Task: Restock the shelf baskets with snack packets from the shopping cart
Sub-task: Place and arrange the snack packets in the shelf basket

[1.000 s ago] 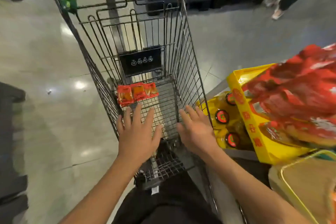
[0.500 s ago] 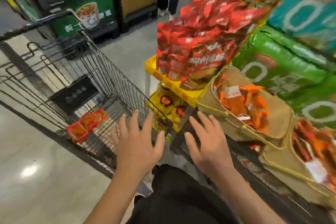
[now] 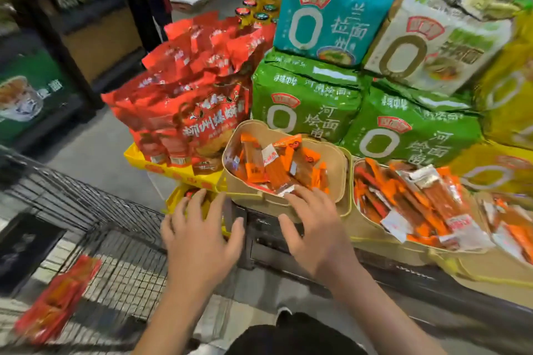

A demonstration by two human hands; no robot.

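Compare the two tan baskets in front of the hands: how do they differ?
The left basket is only partly filled, with bare inner wall showing; the right basket is heaped over its rim. The right hand hovers at the left basket's front edge; nothing is near the right basket. Both hold orange snack packets.

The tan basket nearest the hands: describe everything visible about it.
The tan basket is rounded, with smooth walls and a yellow-edged rim, looks like stiff paper or plastic. It sits upright on the shelf edge, partly filled with orange snack packets. The right hand hovers at its front rim; contact is unclear. A fuller basket adjoins it.
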